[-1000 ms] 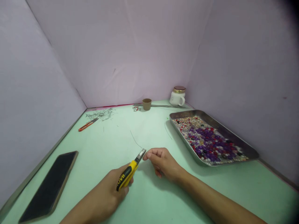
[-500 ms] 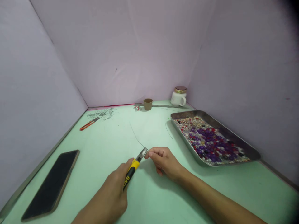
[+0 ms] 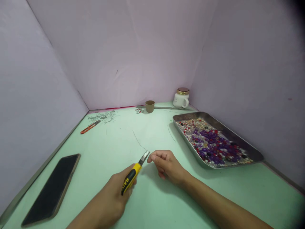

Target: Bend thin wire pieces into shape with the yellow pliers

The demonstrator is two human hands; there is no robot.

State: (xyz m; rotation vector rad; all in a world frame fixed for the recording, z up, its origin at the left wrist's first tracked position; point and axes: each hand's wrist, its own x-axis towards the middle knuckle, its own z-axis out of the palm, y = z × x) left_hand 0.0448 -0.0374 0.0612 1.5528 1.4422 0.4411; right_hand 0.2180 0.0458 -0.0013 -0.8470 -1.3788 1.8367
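My left hand is wrapped round yellow and black pliers, whose metal jaws point up and to the right. The jaws are at a thin wire that stretches away over the green table. Just right of the jaws, my right hand pinches the wire's near end between thumb and forefinger. Whether the jaws are fully closed is too small to tell.
A metal tray of beads lies at the right. A phone is at the left. Orange snips, wire pieces, a small brown cup and a lidded white mug stand or lie farther back.
My left hand has turned the pliers a little, so more of the yellow handle shows, and has shifted slightly left. My right hand has hardly moved.
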